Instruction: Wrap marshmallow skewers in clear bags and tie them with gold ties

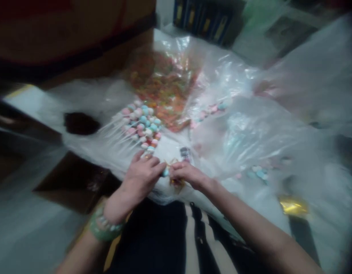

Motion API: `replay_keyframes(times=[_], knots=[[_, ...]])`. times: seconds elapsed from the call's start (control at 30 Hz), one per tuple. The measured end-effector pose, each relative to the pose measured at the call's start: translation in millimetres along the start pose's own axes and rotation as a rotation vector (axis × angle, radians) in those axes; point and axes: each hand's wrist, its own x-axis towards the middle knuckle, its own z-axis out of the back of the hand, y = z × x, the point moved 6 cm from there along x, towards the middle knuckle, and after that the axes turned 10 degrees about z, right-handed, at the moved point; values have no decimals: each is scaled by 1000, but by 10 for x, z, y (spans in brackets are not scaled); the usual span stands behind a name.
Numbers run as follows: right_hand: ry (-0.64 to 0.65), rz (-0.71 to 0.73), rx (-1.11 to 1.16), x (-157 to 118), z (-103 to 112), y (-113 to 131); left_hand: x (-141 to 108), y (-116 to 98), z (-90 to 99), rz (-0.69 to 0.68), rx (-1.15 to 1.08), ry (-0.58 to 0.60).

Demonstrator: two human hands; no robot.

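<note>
My left hand point(143, 173), with green and pale beads at its wrist, pinches a small blue candy piece point(165, 172) between thumb and fingers. Close against it, my right hand point(185, 173) is closed on a thin golden tie point(173, 163); a reddish-gold bit shows below its fingers. Just beyond my left hand lies a pile of candy sticks point(143, 121), with pink, white and blue balls on white sticks that point left. Blur hides the exact contact between fingers and pieces.
A clear bag of orange and green candies point(167, 91) lies behind the pile. Crumpled plastic bags point(250, 129) spread to the right, near a gold packet point(294, 205). Cardboard boxes point(70, 182) stand at the left. Blue binders point(203, 19) are at the back.
</note>
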Motion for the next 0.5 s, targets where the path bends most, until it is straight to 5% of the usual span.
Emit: replay_keyframes(times=[0.13, 0.2, 0.27, 0.33, 0.5], knots=[[-118, 94, -32, -37, -29, -122, -279, 309, 56, 461, -447, -352], [-114, 169, -108, -44, -103, -139, -457, 499, -70, 746, -886, -378], [-46, 257, -251, -57, -247, -121, -592, 555, -229, 958, -1282, -284], [8, 342, -430, -78, -409, -84, -695, 555, -269, 1070, -1464, -226], [8, 385, -670, -33, -658, -42, -859, 677, -129, 1094, -1490, -396]])
